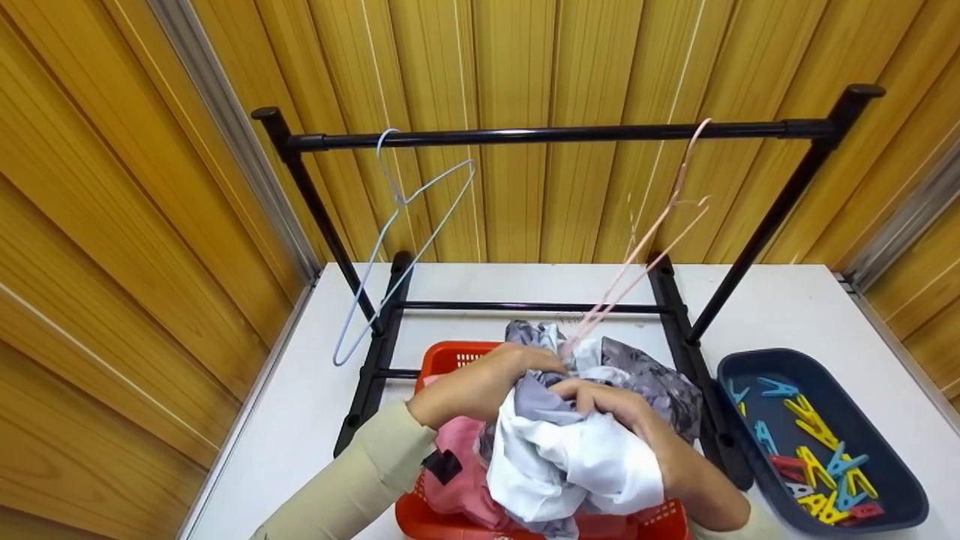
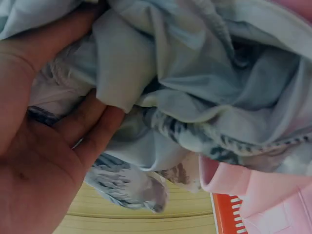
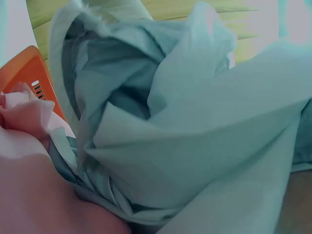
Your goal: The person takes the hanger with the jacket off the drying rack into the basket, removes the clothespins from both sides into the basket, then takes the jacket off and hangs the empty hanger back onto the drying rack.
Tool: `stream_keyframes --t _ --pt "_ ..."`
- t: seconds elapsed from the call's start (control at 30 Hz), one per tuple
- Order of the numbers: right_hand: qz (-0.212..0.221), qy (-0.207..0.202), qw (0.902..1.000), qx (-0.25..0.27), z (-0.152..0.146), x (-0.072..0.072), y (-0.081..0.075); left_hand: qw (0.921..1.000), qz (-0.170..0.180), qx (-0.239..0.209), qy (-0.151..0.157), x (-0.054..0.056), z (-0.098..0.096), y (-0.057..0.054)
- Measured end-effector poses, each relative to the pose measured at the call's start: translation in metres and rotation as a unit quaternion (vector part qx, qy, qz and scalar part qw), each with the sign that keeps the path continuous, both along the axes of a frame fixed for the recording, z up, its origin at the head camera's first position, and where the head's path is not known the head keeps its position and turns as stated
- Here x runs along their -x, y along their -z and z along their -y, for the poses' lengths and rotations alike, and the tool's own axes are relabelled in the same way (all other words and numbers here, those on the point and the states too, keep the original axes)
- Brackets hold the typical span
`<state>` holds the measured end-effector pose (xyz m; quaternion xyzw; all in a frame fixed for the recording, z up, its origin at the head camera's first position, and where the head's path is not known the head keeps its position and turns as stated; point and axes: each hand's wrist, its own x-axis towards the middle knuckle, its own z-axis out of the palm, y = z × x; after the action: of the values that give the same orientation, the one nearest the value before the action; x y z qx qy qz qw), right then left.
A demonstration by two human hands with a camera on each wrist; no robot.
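Observation:
A bunched grey-and-white patterned garment (image 1: pixel 577 457), pale on its inner side, is gathered between my hands above an orange-red basket (image 1: pixel 442 356). My left hand (image 1: pixel 491 379) grips it from the left; in the left wrist view that hand (image 2: pixel 44 165) has its fingers tucked into the folds. From the right, my right hand (image 1: pixel 630 420) holds the same cloth with bent fingers, and the right wrist view shows mostly pale fabric (image 3: pixel 195 151). A pink wire hanger (image 1: pixel 637 247) hangs from the rack, its lower end touching or overlapping the garment. Cloth hides several fingertips.
A black rack with a horizontal rail (image 1: pixel 555 136) stands on the white table (image 1: pixel 277 450). On its left hangs a light-blue wire hanger (image 1: pixel 367 274). Pink clothing (image 1: pixel 457 480) lies in the basket. To the right, a dark tray (image 1: pixel 892 442) holds several coloured clothespins (image 1: pixel 814 420).

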<state>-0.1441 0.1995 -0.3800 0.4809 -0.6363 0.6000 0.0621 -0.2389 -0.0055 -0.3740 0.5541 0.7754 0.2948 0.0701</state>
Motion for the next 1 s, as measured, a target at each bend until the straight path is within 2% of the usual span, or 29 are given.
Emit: stream_keyframes --t 0.07,0.2,0.37,0.47,0.57,0.63,0.67,0.73,0.83,0.9,0.97,1.0 --pt "0.006 -0.006 0.9999 0.010 0.000 -0.001 -0.001 1.0000 0.004 -0.002 0.004 0.000 0.001 0.000" --pt "0.015 0.001 0.9991 0.039 -0.002 -0.007 -0.003 0.9989 0.046 0.000 -0.013 -0.002 0.007 -0.003" --pt "0.022 0.053 0.9977 0.037 -0.009 -0.017 -0.002 0.9944 0.103 -0.009 -0.026 -0.004 0.022 -0.008" --pt "0.045 0.070 0.9961 0.030 -0.014 -0.018 0.001 0.9863 0.155 0.004 -0.055 -0.006 0.034 -0.011" --pt "0.083 0.084 0.9928 0.018 -0.023 -0.016 0.007 0.9791 0.186 0.019 -0.079 -0.008 0.047 -0.014" --pt "0.101 0.119 0.9876 -0.012 -0.031 -0.014 0.012 0.9765 0.198 0.023 -0.083 -0.008 0.057 -0.015" --pt "0.105 0.153 0.9819 -0.041 -0.036 -0.013 0.015 0.9752 0.204 0.023 -0.082 -0.009 0.062 -0.016" --pt "0.106 0.219 0.9627 -0.118 -0.046 -0.010 0.023 0.9709 0.223 0.021 -0.086 -0.011 0.072 -0.018" --pt "0.100 0.292 0.9202 -0.240 -0.058 -0.006 0.039 0.9620 0.242 0.024 -0.124 -0.018 0.090 -0.022" --pt "0.092 0.306 0.9018 -0.291 -0.063 -0.003 0.049 0.9614 0.243 0.017 -0.128 -0.024 0.099 -0.025" --pt "0.086 0.318 0.8898 -0.316 -0.066 0.000 0.058 0.9585 0.236 0.023 -0.158 -0.032 0.109 -0.029" --pt "0.079 0.326 0.8847 -0.323 -0.066 0.002 0.061 0.9579 0.238 0.020 -0.160 -0.035 0.112 -0.030"
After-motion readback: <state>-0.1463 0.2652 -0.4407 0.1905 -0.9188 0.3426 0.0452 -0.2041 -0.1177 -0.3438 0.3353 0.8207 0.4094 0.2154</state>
